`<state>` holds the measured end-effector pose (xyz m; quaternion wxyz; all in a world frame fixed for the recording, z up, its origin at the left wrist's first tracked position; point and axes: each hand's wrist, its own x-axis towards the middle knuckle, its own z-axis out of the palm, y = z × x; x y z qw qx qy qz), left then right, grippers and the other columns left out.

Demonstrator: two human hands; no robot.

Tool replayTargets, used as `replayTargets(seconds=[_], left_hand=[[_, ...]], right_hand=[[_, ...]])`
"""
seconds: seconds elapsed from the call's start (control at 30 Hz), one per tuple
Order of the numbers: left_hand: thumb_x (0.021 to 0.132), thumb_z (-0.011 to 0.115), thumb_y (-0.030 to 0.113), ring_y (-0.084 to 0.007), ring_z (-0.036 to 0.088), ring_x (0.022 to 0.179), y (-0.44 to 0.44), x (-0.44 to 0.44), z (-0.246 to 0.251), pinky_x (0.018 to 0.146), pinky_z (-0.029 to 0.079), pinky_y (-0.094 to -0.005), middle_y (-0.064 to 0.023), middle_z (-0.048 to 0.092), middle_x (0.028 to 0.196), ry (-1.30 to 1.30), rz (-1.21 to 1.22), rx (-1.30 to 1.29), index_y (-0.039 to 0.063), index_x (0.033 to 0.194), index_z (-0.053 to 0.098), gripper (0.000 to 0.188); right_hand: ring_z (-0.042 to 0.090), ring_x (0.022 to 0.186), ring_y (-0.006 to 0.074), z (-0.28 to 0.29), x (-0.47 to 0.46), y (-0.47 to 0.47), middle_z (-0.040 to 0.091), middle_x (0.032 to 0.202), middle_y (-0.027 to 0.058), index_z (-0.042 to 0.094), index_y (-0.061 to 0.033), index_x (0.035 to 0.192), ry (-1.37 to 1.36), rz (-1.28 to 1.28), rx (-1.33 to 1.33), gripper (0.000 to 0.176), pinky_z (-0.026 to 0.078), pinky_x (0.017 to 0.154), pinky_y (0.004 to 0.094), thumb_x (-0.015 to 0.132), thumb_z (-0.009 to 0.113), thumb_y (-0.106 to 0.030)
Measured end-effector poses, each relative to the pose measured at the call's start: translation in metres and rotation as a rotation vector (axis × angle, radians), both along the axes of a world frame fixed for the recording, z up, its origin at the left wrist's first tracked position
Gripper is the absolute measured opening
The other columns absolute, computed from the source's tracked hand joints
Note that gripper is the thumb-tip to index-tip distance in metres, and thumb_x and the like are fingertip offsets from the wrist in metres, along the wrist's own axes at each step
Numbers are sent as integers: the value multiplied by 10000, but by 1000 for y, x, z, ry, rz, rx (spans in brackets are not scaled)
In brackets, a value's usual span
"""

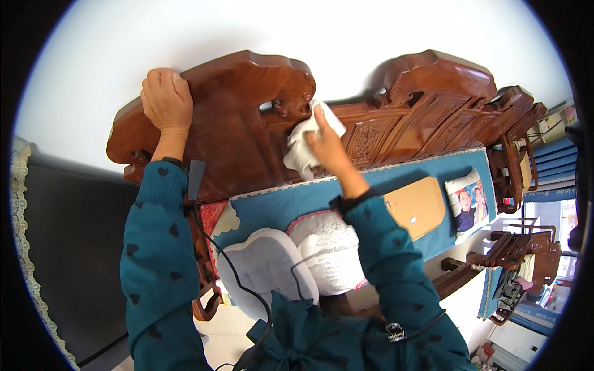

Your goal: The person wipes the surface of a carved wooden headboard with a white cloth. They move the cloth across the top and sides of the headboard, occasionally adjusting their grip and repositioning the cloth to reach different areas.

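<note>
A carved dark wooden sofa backrest (222, 88) runs along the white wall. My left hand (168, 99) is curled over the top edge of its near left section, fingers on the wood. My right hand (327, 146) holds a crumpled white cloth (301, 148) against the backrest, beside the scrolled end of that section. The thumb lies over the cloth; the other fingers are partly hidden. Below the cloth, the lace-edged blue seat cover (274, 201) meets the backrest.
On the seat lie a grey cushion (264, 266), a white ruffled pillow (332, 255), a flat cardboard piece (415, 206) and a photo-printed pillow (466, 204). A black cable (236, 273) hangs before me. A dark panel with lace trim (83, 250) stands at left.
</note>
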<state>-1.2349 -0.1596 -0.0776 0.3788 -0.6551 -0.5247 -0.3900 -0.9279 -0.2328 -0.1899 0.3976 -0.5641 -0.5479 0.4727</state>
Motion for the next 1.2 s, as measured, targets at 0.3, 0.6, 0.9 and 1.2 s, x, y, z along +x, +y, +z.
replayTargets(seconds=[0.3, 0.6, 0.9, 1.2], left_hand=[[937, 500, 205, -300, 542, 873, -1, -1, -1, 783, 444, -420, -75, 564, 948, 6, 17, -22, 77, 881, 603, 173], [944, 498, 205, -308, 545, 881, -1, -1, 0, 790, 447, -423, -82, 567, 957, 12, -3, -14, 75, 891, 604, 176], [935, 508, 200, -303, 549, 873, 1, -3, -2, 788, 451, -420, -77, 575, 955, 3, 3, -14, 78, 890, 606, 162], [944, 502, 209, -296, 548, 873, 1, -1, 0, 783, 450, -418, -72, 569, 959, 11, 3, 2, 80, 889, 605, 174]], right_hand=[[657, 884, 292, -24, -14, -1, 667, 1051, 240, 206, -44, 1577, -190, -94, 169, 779, 508, 845, 357, 900, 586, -101], [695, 826, 371, -12, 83, 15, 718, 927, 164, 288, -447, 1535, -955, 46, 56, 757, 554, 773, 471, 878, 609, -252], [716, 817, 347, -19, 132, 23, 726, 913, 182, 233, -388, 1567, -1133, -153, 33, 778, 561, 712, 471, 903, 615, -256], [645, 830, 311, -33, 16, 8, 675, 963, 216, 246, -297, 1590, -413, 40, -7, 758, 513, 842, 362, 916, 576, -194]])
